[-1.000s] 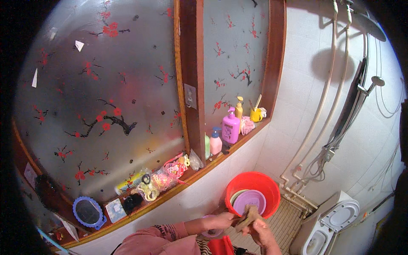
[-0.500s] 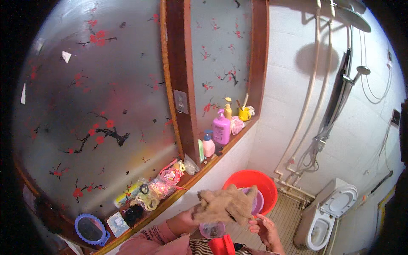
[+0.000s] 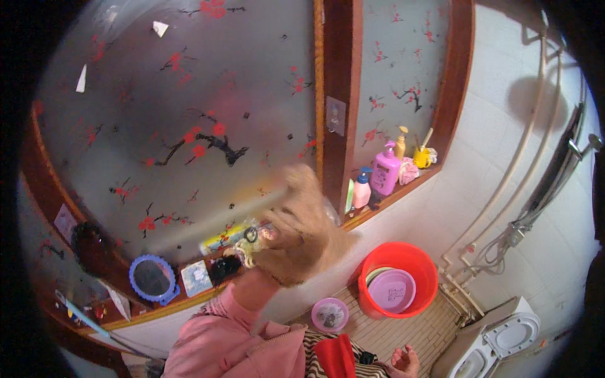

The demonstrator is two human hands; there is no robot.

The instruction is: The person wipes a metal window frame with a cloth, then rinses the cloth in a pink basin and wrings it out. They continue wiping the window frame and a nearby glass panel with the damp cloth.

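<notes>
A light-brown fuzzy cloth [image 3: 302,236] hangs bunched and smeared by motion in front of the ledge under the flowered frosted glass. My left hand [image 3: 260,281] holds it, with the fingers mostly hidden behind the fabric and the pink sleeve below. Down by my right side, at the lower edge, is my right hand [image 3: 405,361]; its fingers are loosely curled and apart, with nothing in them. The cloth covers part of the hair ties and small items on the ledge.
On the ledge stand a blue-framed mirror [image 3: 153,279], a pink pump bottle [image 3: 386,169] and a yellow cup [image 3: 421,157]. A red tub [image 3: 430,283] holding a purple basin [image 3: 391,291] is on the tiled floor, near a small purple bowl [image 3: 329,315] and a toilet [image 3: 498,343].
My left hand has lifted the cloth up and leftward toward the glass. My right hand has dropped away from the cloth to my side. The view has turned left.
</notes>
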